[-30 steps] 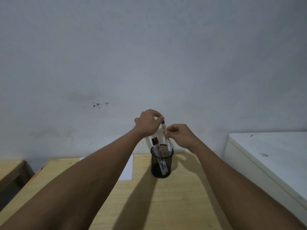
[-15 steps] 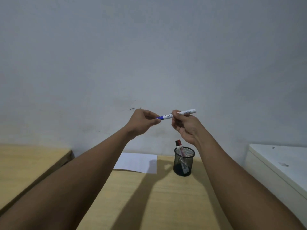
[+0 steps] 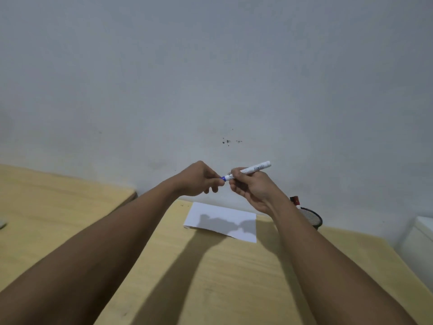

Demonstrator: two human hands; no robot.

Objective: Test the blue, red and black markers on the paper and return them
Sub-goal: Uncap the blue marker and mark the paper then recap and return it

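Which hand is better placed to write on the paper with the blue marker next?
Probably the right hand: it grips the blue marker barrel above the paper, while the left hand only pinches its blue cap end.

A wooden table [image 3: 210, 277] meets a grey wall [image 3: 210, 66], white cabinet [image 3: 419, 240] at right.

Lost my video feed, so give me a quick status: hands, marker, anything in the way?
Right hand grips blue marker barrel; left hand pinches its blue cap end. Marker held above paper. Nothing in the way.
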